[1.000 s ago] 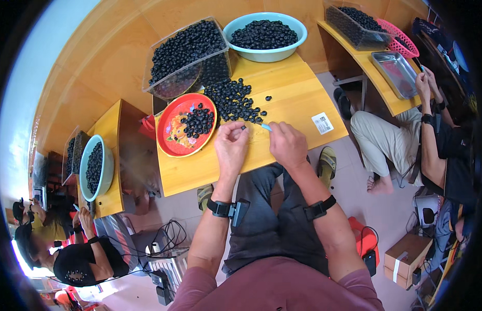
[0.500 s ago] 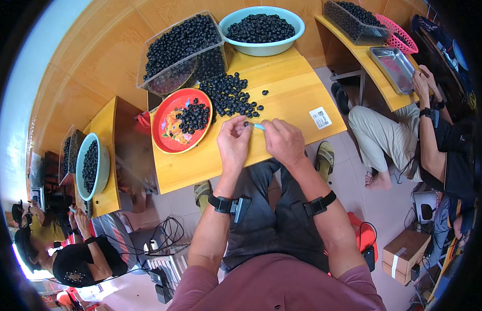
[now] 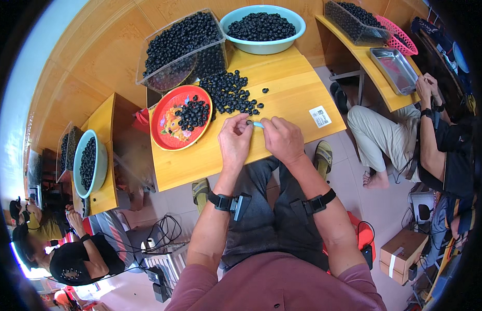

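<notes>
Pinching | left hand closed on black ball | right hand closed on blue tool | white label, illegible

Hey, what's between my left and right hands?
In the head view, a light-blue tool gripped in the right hand and a small dark round piece pinched in the left hand; whether they touch is unclear.

The hands have drawn closer together than a second ago.
</notes>
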`<move>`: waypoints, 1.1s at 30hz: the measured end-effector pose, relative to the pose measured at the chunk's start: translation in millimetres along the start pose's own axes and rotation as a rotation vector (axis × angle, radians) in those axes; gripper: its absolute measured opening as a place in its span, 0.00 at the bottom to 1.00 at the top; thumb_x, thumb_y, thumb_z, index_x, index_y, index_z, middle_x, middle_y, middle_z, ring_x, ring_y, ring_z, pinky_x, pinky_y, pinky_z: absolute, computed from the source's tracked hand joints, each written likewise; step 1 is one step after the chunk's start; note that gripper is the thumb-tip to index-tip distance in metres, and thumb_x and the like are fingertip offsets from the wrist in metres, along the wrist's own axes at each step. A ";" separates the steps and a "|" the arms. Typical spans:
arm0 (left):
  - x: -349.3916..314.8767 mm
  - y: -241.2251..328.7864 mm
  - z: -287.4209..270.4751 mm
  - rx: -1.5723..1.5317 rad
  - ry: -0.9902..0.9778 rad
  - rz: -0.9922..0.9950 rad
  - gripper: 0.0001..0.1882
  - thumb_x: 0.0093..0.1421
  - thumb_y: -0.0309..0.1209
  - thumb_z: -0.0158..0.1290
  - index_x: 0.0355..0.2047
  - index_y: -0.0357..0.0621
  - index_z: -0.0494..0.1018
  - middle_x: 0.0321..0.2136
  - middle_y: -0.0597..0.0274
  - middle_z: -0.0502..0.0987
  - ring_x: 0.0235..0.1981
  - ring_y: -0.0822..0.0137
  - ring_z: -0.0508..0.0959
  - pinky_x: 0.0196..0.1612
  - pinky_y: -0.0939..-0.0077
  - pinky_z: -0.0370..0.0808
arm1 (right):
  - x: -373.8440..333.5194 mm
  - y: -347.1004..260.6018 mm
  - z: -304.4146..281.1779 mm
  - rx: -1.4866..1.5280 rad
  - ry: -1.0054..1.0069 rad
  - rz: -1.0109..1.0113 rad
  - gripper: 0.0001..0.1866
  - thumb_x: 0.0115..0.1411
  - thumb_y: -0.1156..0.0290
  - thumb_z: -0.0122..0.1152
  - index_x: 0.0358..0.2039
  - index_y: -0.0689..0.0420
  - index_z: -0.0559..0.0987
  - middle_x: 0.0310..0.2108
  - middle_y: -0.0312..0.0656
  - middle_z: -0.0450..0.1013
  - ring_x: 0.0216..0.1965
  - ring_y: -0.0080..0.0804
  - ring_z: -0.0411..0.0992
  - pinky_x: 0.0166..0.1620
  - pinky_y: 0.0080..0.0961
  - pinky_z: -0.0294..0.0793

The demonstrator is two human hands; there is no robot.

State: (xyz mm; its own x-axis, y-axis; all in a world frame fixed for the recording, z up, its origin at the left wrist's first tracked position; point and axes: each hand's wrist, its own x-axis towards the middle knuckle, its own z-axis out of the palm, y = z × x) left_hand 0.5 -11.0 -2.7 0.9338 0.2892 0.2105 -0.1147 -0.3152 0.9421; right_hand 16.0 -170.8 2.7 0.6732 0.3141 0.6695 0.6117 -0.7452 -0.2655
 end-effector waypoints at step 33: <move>48.8 18.1 -51.4 0.762 -0.050 0.493 0.10 0.61 0.23 0.59 0.43 0.36 0.80 0.37 0.46 0.79 0.43 0.46 0.80 0.48 0.55 0.78 | 0.0 -0.4 1.2 -0.049 0.036 0.107 0.02 0.58 0.74 0.61 0.32 0.55 0.80 0.25 0.41 0.72 0.29 0.41 0.77 0.32 0.39 0.78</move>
State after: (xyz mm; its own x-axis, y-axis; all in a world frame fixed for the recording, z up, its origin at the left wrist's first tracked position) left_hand 26.6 43.9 38.1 0.8539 -0.0714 0.5155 -0.2669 -0.9104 0.3161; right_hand 16.2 -169.8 1.9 0.7173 0.2108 0.6642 0.5158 -0.8014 -0.3028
